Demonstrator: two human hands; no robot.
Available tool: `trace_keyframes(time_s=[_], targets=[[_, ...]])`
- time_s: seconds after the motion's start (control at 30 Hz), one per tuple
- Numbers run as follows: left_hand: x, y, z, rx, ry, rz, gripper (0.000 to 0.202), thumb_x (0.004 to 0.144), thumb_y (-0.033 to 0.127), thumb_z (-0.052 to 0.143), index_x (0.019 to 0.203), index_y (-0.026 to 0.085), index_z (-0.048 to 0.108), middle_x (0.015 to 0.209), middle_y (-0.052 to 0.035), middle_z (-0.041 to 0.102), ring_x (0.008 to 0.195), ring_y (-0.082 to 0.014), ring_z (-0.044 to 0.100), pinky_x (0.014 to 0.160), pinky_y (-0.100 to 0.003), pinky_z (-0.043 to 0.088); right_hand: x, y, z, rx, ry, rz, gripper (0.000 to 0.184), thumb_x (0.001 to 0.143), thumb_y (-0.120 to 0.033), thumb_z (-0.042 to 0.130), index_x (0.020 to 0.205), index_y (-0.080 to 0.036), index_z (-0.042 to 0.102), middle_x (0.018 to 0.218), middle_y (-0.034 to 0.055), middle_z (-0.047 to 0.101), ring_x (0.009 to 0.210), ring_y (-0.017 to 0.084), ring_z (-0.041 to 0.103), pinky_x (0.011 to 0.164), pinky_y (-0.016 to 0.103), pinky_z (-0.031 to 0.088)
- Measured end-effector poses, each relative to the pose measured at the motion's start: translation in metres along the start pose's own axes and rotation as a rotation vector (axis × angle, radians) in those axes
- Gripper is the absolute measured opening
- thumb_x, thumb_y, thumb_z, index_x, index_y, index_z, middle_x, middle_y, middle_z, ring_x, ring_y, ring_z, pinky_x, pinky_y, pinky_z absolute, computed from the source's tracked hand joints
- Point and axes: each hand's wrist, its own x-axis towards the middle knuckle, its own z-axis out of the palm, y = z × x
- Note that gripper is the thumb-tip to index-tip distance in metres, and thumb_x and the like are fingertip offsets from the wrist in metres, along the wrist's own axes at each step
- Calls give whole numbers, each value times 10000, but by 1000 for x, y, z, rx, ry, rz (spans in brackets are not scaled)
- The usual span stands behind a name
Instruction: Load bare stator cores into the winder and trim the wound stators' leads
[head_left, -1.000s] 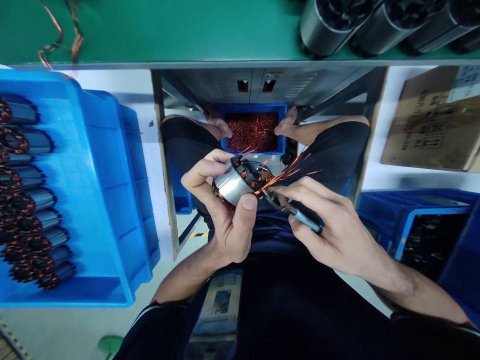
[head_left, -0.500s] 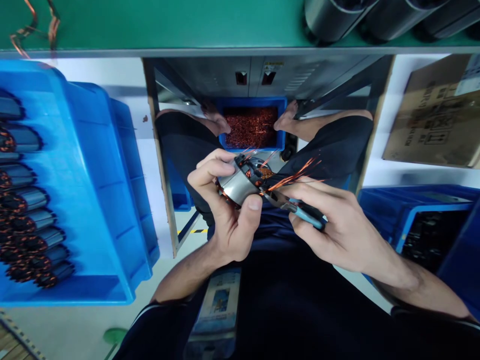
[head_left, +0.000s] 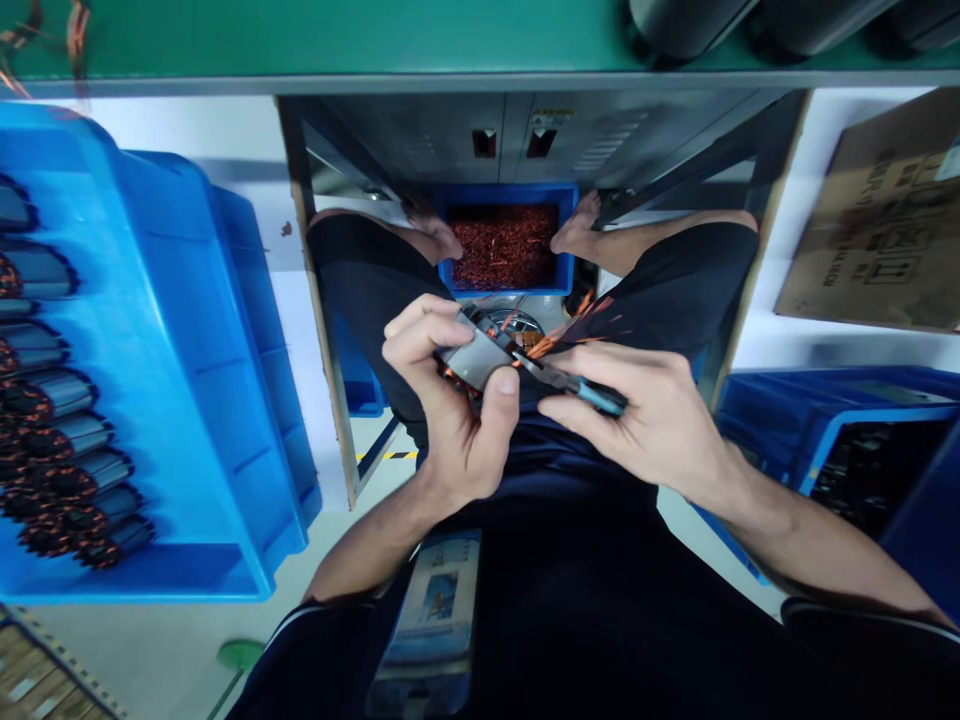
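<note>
My left hand [head_left: 450, 415] is wrapped round a silver motor stator [head_left: 480, 355] with copper windings, held over my lap. My right hand [head_left: 645, 420] grips small cutters with blue handles [head_left: 581, 390], whose jaws sit at the stator's end. Loose copper wire ends [head_left: 581, 325] stick out from the stator toward the right. Below, between my feet, a small blue bin [head_left: 506, 245] holds copper wire scraps.
A large blue crate [head_left: 180, 400] on the left holds several wound stators [head_left: 52, 450]. A green bench edge [head_left: 375, 50] runs across the top with dark metal cylinders [head_left: 690, 20]. More blue crates [head_left: 840, 440] and a cardboard box [head_left: 885, 220] stand at the right.
My hands and the stator have drawn closer together and slightly up. The cutters now sit nearer the stator and the wire ends look shorter and bunched.
</note>
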Motion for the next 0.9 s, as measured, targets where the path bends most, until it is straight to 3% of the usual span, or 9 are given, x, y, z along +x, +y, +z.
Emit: trace_keyframes(time_s=[0.1,0.23,0.4,0.5,0.6,0.73,0.8,0.9], targets=[[16,-18,7,38,172,24,337,1114,593,587,1325,353,479,1316,-70,493,1304,-295,557,1172,-596,525,20,30,11,12,4,31,311,1127,-488,700,982,-233,802,875,16,774,748,178,679,788,311,539],[39,-74,25,109,134,-76,384,1129,628,566,1313,300,489,1331,-101,516,1306,-295,521,1204,-543,489,59,90,31,-21,-71,120,522,1174,-531,576,810,-190,731,716,-3,672,668,141,570,754,306,444],[66,-155,48,193,157,-195,377,1119,646,563,1256,304,483,1354,-131,549,1344,-307,532,1265,-579,478,110,160,54,1,-210,275,568,1169,-604,543,918,-168,806,616,-17,645,628,142,574,761,305,450],[75,-180,54,218,193,-283,316,1120,590,582,1218,308,478,1351,-134,571,1343,-312,541,1279,-613,473,133,178,62,11,-290,322,554,1174,-594,558,937,-168,821,584,-28,627,597,129,572,740,296,458],[76,-178,50,228,223,-292,296,1119,577,579,1198,308,483,1332,-129,586,1334,-318,551,1279,-635,472,146,178,62,97,-331,401,506,1186,-567,567,935,-180,777,611,-28,636,549,118,546,664,290,455],[65,-146,34,274,207,-139,351,1117,588,576,1268,282,495,1351,-148,555,1356,-322,556,1284,-640,480,144,157,56,311,-241,384,520,1097,-644,713,825,-211,627,673,-9,656,556,114,558,608,276,468],[56,-128,22,303,159,-28,402,1082,563,649,1308,269,495,1375,-165,518,1383,-338,563,1269,-644,502,133,140,53,494,-248,320,522,1041,-695,765,891,-206,658,649,-33,610,549,116,542,576,268,451],[44,-103,2,285,31,118,488,1001,540,786,1318,285,516,1431,-173,488,1381,-354,608,1226,-644,547,111,111,43,722,-361,230,519,984,-693,828,1063,-194,711,649,-71,562,533,105,476,542,257,407]])
